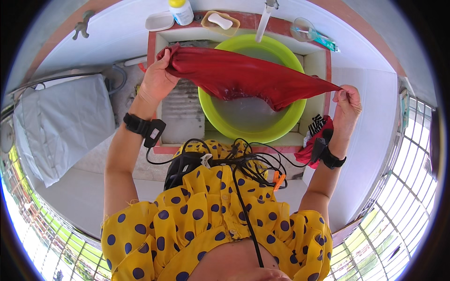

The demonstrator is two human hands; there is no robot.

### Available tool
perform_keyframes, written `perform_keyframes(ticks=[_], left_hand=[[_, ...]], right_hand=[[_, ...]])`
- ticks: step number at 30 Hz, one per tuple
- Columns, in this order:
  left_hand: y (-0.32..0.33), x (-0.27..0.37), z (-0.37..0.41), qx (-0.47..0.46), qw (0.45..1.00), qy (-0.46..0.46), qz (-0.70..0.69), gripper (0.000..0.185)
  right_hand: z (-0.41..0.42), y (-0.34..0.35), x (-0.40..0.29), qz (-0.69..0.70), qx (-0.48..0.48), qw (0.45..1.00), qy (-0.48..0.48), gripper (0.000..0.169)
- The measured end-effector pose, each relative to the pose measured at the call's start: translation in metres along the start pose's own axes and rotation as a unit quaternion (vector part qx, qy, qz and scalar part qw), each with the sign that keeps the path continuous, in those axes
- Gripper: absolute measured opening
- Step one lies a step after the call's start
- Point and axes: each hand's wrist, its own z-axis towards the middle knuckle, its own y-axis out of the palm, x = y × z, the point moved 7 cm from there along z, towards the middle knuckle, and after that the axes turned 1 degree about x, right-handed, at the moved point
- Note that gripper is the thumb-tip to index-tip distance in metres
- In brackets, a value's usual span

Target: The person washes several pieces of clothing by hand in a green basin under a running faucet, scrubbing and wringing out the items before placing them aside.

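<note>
A wet red cloth (242,73) is stretched taut between my two hands above a lime-green plastic basin (207,117). My left hand (160,79) grips its bunched end, and my right hand (346,105) pinches the opposite corner. The cloth's lower edge sags over the basin, where cloudy water (242,114) shows below it. Whether that edge touches the water I cannot tell. The basin stands in a tiled sink (314,66) with a red rim, beside a ridged washing slab (182,105).
A tap pipe (264,23) projects over the basin's far side. On the back ledge are a soap dish (211,26) with white soap, a yellow-capped bottle (182,13) and a toothpaste tube (325,41). Red and striped fabric (318,137) hangs at the sink's right edge. Black cables (242,158) loop before my body.
</note>
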Motion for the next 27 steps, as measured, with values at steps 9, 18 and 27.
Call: perform_keyframes(ticks=[9, 18, 27], left_hand=[[-0.018, -0.032, -0.022, 0.032, 0.976, -0.162, 0.145, 0.041], [-0.071, -0.072, -0.036, 0.078, 0.949, -0.234, 0.195, 0.036], [-0.040, -0.060, -0.038, 0.040, 0.965, -0.183, 0.184, 0.040]], right_hand=[[-0.069, 0.017, 0.064, -0.438, -0.189, 0.879, 0.008, 0.010], [-0.112, 0.072, 0.194, -0.463, -0.253, 0.847, -0.069, 0.013], [-0.143, 0.148, 0.289, -0.369, -0.428, 0.794, 0.223, 0.035]])
